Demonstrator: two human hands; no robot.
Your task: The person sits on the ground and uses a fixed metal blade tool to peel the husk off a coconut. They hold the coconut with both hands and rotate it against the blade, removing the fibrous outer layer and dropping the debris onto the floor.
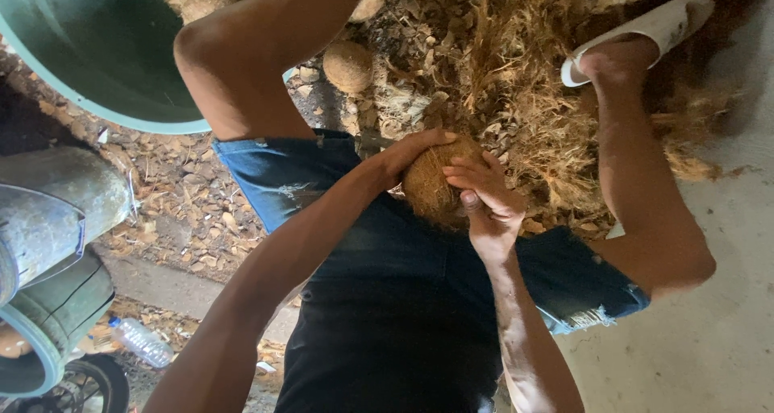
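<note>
- Left hand (407,157) cups the coconut (431,189) from the left, fingers curled over its top.
- Right hand (486,199) closes on the coconut's right side, fingertips pressed into the husk.
- The coconut sits between both hands, above the lap, between the knees.
- Loose husk fibre (516,83) lies heaped just beyond the hands.
- Another coconut (347,66) rests on the ground near the green tub (97,58).
- A plastic bottle (141,341) lies well apart, lower left.
</note>
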